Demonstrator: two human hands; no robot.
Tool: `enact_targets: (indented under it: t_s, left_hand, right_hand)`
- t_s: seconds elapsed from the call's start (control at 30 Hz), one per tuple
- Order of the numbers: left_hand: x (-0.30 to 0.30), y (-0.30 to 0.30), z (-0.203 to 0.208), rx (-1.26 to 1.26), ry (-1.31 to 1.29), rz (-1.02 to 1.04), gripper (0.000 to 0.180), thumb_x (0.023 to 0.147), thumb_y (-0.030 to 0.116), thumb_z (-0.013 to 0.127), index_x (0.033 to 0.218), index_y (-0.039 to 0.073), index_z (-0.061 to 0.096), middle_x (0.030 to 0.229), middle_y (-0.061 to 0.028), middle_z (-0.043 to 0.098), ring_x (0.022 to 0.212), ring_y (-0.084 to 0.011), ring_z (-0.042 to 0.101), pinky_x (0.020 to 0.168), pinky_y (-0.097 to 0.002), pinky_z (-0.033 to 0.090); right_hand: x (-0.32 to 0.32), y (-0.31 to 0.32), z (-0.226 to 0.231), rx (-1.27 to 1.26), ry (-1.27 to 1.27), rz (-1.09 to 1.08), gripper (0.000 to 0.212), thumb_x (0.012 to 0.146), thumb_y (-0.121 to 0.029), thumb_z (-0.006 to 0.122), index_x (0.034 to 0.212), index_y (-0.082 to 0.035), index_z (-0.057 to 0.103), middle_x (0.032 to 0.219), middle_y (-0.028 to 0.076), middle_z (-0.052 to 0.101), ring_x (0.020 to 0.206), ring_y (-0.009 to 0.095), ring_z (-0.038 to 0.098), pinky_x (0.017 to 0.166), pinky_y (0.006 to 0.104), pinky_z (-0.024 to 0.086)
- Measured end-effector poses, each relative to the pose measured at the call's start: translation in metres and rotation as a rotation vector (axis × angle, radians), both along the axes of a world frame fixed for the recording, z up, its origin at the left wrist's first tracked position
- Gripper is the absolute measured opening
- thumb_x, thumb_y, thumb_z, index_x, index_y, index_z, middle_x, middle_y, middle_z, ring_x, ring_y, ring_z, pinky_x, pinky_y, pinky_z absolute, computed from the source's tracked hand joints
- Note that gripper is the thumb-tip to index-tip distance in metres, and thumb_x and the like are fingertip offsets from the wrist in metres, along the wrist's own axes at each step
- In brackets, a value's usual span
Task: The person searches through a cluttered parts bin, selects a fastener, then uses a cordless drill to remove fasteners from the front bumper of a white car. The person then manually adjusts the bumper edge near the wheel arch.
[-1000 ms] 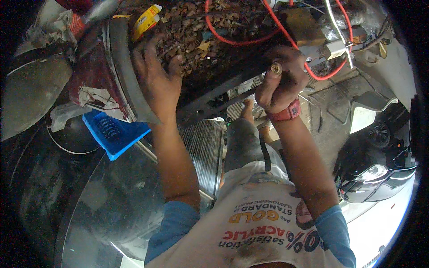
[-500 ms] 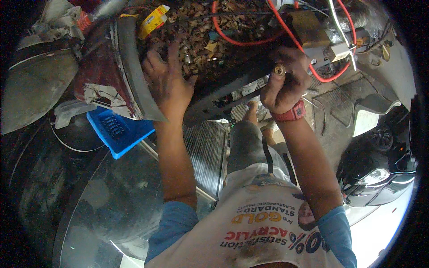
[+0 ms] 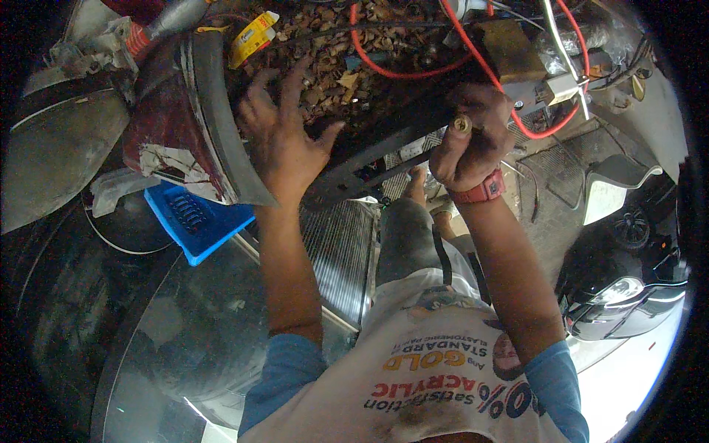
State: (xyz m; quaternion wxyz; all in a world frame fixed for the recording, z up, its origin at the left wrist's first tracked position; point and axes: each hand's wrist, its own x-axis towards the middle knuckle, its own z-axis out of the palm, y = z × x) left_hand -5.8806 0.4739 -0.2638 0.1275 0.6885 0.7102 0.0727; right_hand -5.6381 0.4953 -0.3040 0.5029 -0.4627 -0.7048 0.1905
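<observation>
My left hand (image 3: pixel 284 140) reaches over a bed of brown dry leaf-like scraps (image 3: pixel 325 66), with its fingers and thumb spread apart. Nothing shows in its grip. Just beyond those fingertips lies a small yellow box (image 3: pixel 255 38). Over on the right, my right hand (image 3: pixel 476 136) is closed, thumb against fingers, around a small round brass-coloured fitting (image 3: pixel 461 124) whose end faces up. The rest of the fitting is hidden in the fist. Between the hands runs a dark metal bar (image 3: pixel 369 159), below the scraps.
A red hose (image 3: pixel 528 131) loops beyond my right hand. To the left stand a scuffed maroon panel (image 3: pixel 166 125) and a blue tray (image 3: pixel 196 244). A finned radiator (image 3: pixel 336 251) is below the bar. A white chair (image 3: pixel 609 192) and a black car (image 3: pixel 628 280) are at right.
My left hand's thumb and fingers have spread wider. A small shiny metal piece beside them is no longer distinct. My right hand stays closed on the fitting, almost unmoved.
</observation>
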Motion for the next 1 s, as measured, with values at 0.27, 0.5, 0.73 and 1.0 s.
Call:
enact_targets:
  t_s: [0.27,0.5,0.73,1.0]
  left_hand:
    - [0.013,0.012,-0.002,-0.037,-0.084,-0.092,0.082,0.061,0.016,0.090,0.136,0.023,0.057,0.142,-0.0211,0.041,0.127,-0.0434,0.041,0.109,-0.0519,0.038]
    - [0.016,0.029,-0.020,-0.036,-0.174,-0.355,0.028,0.068,0.008,0.082,0.092,0.019,0.077,0.128,-0.0082,0.055,0.123,-0.0367,0.045,0.106,-0.0477,0.040]
    - [-0.009,0.029,-0.016,0.148,-0.033,-0.185,0.025,0.073,0.015,0.081,0.096,0.023,0.075,0.122,-0.0074,0.058,0.116,-0.0345,0.049,0.097,-0.0472,0.041]
    - [0.028,0.048,-0.009,0.068,-0.159,-0.234,0.055,0.069,0.025,0.087,0.121,0.025,0.069,0.128,-0.0059,0.055,0.121,-0.0372,0.046,0.103,-0.0495,0.041]
  right_hand:
    - [0.000,0.001,0.002,-0.010,0.003,-0.001,0.010,0.085,-0.019,0.063,0.082,-0.009,0.061,0.096,0.011,0.068,0.086,0.030,0.060,0.082,0.0430,0.041]
    - [-0.002,-0.001,0.002,-0.035,0.046,-0.004,0.011,0.085,-0.017,0.062,0.080,-0.008,0.060,0.092,0.010,0.066,0.085,0.030,0.059,0.080,0.0425,0.042]
    - [0.000,0.002,0.002,0.005,0.028,0.007,0.007,0.082,-0.014,0.064,0.079,-0.009,0.059,0.091,0.010,0.066,0.082,0.030,0.059,0.079,0.0428,0.043]
    - [0.001,0.003,0.007,-0.005,-0.016,0.030,0.010,0.083,-0.016,0.063,0.077,-0.009,0.059,0.091,0.009,0.066,0.082,0.030,0.059,0.079,0.0428,0.042]
